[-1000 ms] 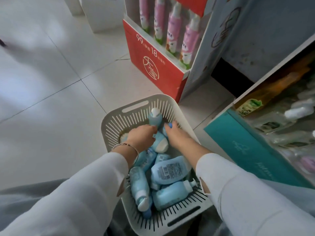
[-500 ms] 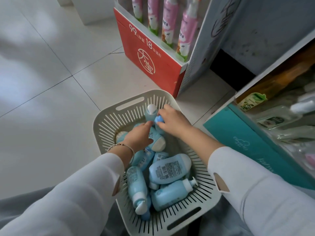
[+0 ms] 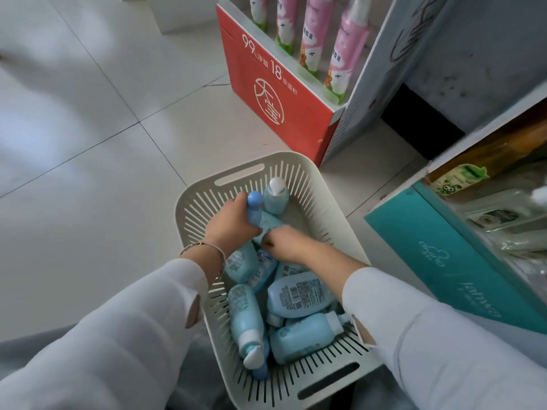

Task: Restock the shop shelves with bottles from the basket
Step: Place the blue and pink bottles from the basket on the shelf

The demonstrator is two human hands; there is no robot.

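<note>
While I watch through the head camera, both hands are down in the basket [image 3: 181,211], which sits on the floor [image 3: 88,149] between a red stand [image 3: 275,93] of pink bottles [image 3: 313,34] and the teal-fronted shelf [image 3: 444,255] on the right. The left hand [image 3: 232,224], a bracelet [image 3: 207,247] on its wrist, has its fingers wrapped round the neck and upper body of a blue-capped bottle [image 3: 263,221], which is tilted with its cap toward the far wall of the basket. The right hand [image 3: 285,242] meets the lower end of that same bottle with bent fingers; whether they close on it or only steady it, I cannot tell. Just beyond stands a white-capped bottle [image 3: 276,196], upright against the far wall. Nearer me, several more bottles [image 3: 299,295] lie on their sides in a heap.

I judge this to be the picking step: one bottle is in hand but not yet clear of the basket, and most of the stock is not yet shelved. Next I would lift it free of the heap without dragging its neighbours, then carry it right to the shelf and stand it upright, label outward.
</note>
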